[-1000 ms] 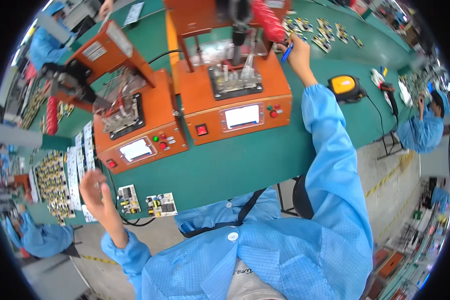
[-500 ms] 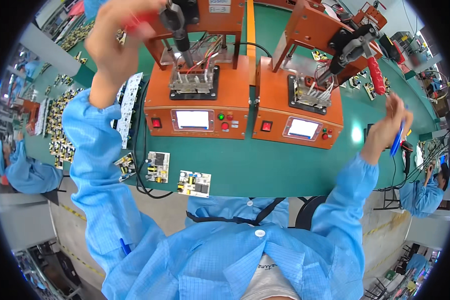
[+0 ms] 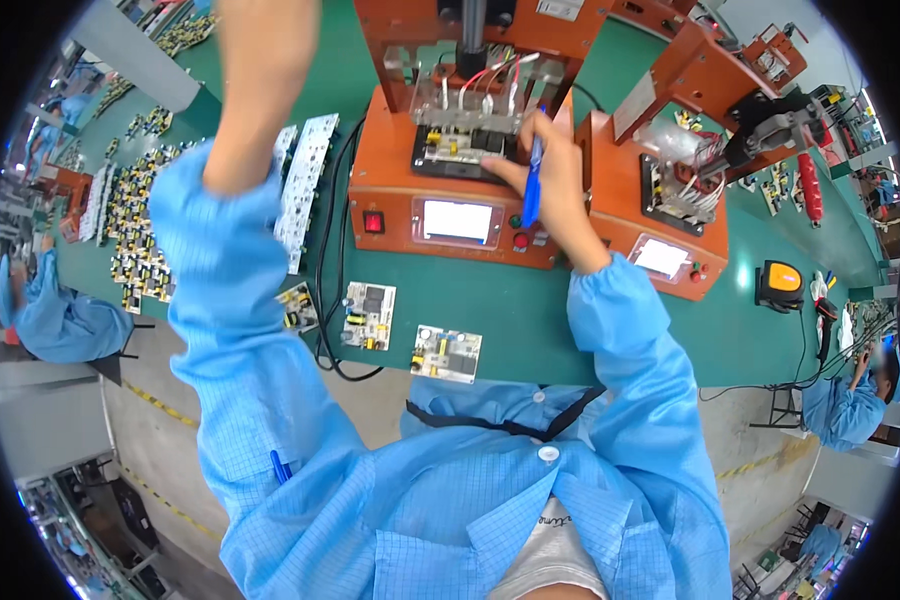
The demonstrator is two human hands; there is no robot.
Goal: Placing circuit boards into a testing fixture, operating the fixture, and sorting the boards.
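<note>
Although the circuit board (image 3: 455,145) already lies in the orange test fixture (image 3: 382,172), its clear plate (image 3: 440,104) stands raised, the right hand (image 3: 557,168) pinches a blue pen (image 3: 532,195), and the left hand's (image 3: 267,38) grip I cannot tell.

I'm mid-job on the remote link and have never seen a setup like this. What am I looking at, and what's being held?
There's no robot: a person works with bare hands, seen from a fisheye camera on their head looking down, so straight edges bend. On the green table stand two orange machines with small lit screens, one nearer the middle and one to its right. The right hand holds a blue pen, its thumb by a circuit board in the middle machine's black tray; I can't tell if they touch. The left hand is blurred and cut off by the upper edge. Loose circuit boards lie in front of the machines.
</note>
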